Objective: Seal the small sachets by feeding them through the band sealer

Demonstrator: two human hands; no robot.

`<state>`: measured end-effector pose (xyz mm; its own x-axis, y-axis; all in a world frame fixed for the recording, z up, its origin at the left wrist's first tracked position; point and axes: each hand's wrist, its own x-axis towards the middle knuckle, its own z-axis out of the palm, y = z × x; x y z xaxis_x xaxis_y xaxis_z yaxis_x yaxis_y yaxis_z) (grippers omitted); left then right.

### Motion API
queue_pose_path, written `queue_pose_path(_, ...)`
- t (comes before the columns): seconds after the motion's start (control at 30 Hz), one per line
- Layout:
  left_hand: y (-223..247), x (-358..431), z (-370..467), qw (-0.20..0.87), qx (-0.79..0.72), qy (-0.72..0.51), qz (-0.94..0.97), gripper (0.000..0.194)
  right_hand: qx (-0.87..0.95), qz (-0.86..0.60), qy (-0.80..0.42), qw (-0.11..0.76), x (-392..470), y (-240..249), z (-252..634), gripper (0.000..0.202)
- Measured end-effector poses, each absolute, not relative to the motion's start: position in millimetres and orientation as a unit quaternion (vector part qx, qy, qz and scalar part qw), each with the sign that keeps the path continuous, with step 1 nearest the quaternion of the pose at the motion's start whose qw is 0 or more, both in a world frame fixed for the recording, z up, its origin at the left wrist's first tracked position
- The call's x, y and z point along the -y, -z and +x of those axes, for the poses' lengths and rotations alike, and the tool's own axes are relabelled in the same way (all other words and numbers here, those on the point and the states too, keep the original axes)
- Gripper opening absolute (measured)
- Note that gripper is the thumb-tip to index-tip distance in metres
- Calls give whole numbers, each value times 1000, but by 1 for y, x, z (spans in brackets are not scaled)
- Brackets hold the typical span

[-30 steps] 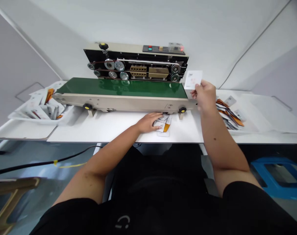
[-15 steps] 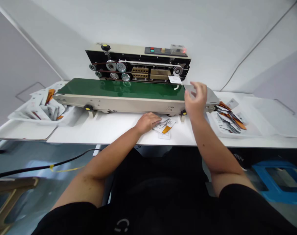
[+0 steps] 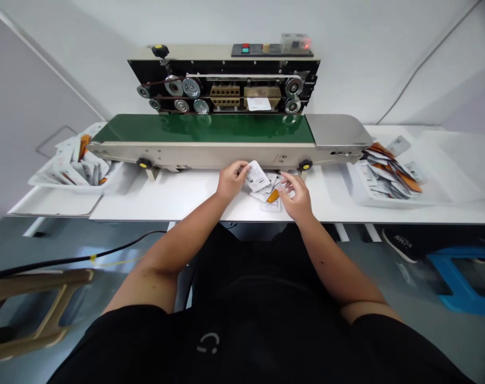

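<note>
Between thumb and fingers, my left hand (image 3: 230, 180) pinches a small white printed sachet (image 3: 258, 176) and holds it up over the table. Several more white sachets (image 3: 271, 182), one orange sachet (image 3: 273, 196) among them, lie in a loose pile just below. My right hand (image 3: 296, 196) is at the pile's right side, fingers apart, with nothing visible in it. On the band sealing machine (image 3: 224, 88) behind, another white sachet (image 3: 259, 104) sits upright in the sealing belts above the green conveyor (image 3: 210, 129).
A white bin (image 3: 118, 181) of sachets stands at the left, and a second bin (image 3: 426, 197) of white and orange sachets at the right. The metal end plate (image 3: 338, 129) closes off the conveyor's right. A blue stool (image 3: 466, 280) and a wooden stool (image 3: 38, 309) are on the floor.
My left hand has lifted a sachet off the pile. My right hand has come down from the conveyor's right end to the pile. The sachet in the machine has moved left.
</note>
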<state>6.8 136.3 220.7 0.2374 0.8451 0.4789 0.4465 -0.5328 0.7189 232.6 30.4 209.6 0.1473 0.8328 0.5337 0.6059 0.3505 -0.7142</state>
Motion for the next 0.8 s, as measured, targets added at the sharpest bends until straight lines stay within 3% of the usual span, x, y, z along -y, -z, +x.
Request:
queue_pose_path(0.17, -221, -135, 4, 162, -407, -429, 790, 37, 674, -547, -108, 484, -27, -214, 228, 51)
queue_pose_path(0.3, -221, -134, 1, 63, -293, -430, 852, 36, 718, -457, -214, 479, -29, -208, 232, 61)
queue_pose_path(0.47, -221, -131, 5, -5, -99, -423, 901, 30, 628, -445, -307, 560, -28, -212, 228, 54)
queue_pose_path(0.63, -221, -128, 7, 7, -108, -387, 916, 43, 534, -481, -291, 632, -36, -255, 240, 32)
queue_pose_path(0.8, -218, -134, 9, 98, -180, -272, 940, 48, 460, -515, -271, 671, -108, -319, 293, 20)
